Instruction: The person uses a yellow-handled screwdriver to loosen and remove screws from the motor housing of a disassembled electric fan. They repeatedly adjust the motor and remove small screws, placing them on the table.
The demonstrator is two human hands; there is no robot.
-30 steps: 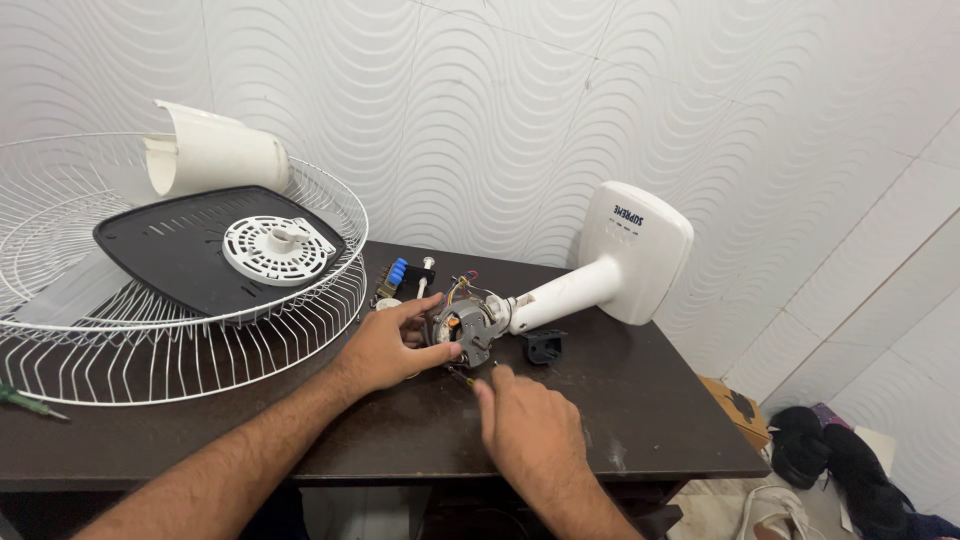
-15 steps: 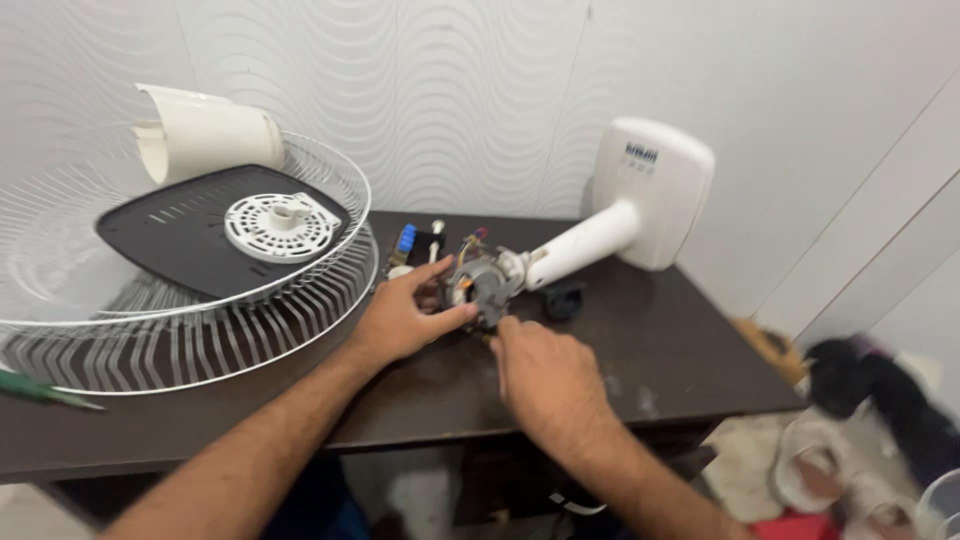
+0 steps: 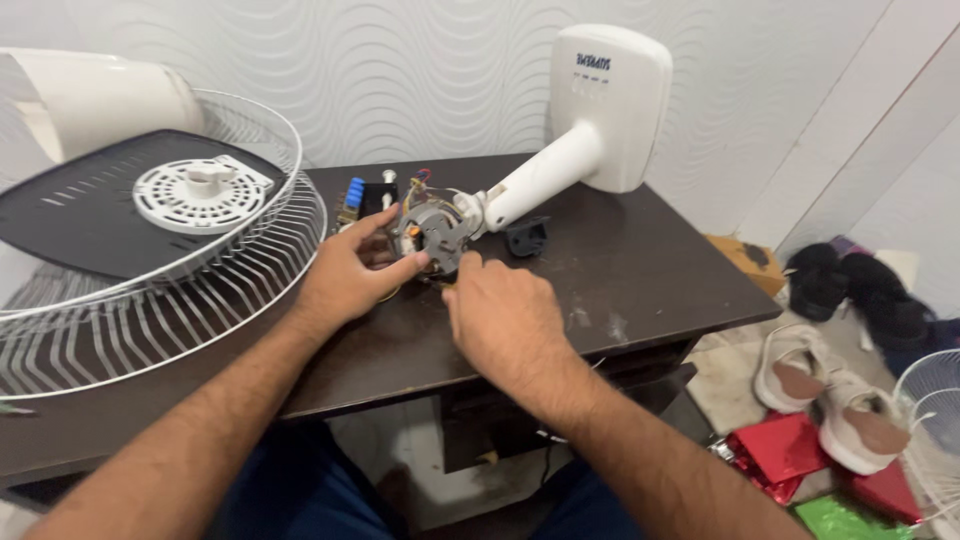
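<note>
Wire fan guard (image 3: 150,300), the biggest thing here, lies well to the left of the left hand (image 3: 345,275), carrying a dark plate (image 3: 90,215) with a white slotted disc (image 3: 200,190). Beyond both hands stands the white fan base (image 3: 610,100), its neck (image 3: 535,185) slanting down to the grey motor (image 3: 432,232). Compared with a second ago the view has drawn closer and both hands have closed in on the motor, so the work has narrowed to that part. The left hand grips the motor from its left side, thumb and fingers curled round it. The right hand (image 3: 500,320) sits just in front of it, fingers bent; what it pinches I cannot tell. A small black piece (image 3: 527,237) lies just right of the motor.
</note>
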